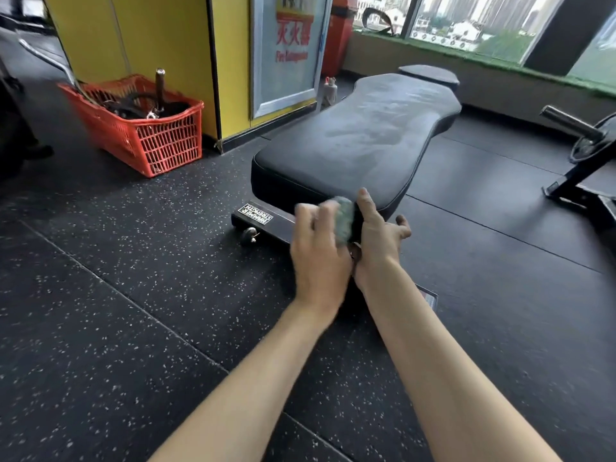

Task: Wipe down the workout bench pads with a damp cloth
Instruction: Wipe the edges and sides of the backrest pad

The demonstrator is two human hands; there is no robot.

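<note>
Evidently the wiping is at the near end of the long bench pad (360,138), whose top shows pale damp streaks. The greenish cloth (345,221) sits against that end face, between both hands. The left hand (316,251), blurred, has its fingers curled round the cloth. The right hand (376,241) lies alongside, forefinger straight up the pad's edge, thumb splayed. Next, I'd judge, comes a firm drag along the end and sides, then the small head pad (428,76) beyond.

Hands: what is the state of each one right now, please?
Left hand: grips the green cloth, though the picture is blurred.
Right hand: open, held straight beside the cloth.
</note>
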